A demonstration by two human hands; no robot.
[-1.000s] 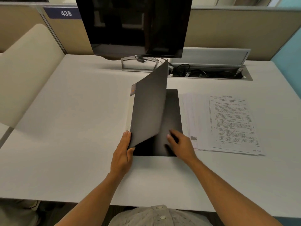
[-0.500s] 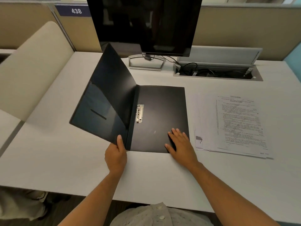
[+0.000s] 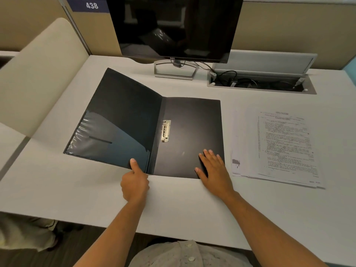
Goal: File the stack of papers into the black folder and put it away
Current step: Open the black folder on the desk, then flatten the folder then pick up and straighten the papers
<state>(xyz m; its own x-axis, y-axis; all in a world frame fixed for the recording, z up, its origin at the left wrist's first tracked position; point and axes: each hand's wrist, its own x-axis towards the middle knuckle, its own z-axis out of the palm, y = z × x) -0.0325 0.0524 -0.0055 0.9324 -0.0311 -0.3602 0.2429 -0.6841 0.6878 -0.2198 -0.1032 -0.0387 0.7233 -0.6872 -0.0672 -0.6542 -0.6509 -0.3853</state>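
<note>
Folder (image 3: 190,135) open under both hands (image 3: 213,168).

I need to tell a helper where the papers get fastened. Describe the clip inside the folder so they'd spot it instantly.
On the white desk, in front of the monitor, a black folder lies open. Beside its centre fold sits a small metal clip, the only shiny silver thing on the black.

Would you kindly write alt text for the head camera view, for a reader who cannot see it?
A black folder lies open on a white desk; the left hand grips its front cover's near edge, and the right hand presses flat on the back panel. A stack of papers lies to the right, a dark monitor behind.
</note>
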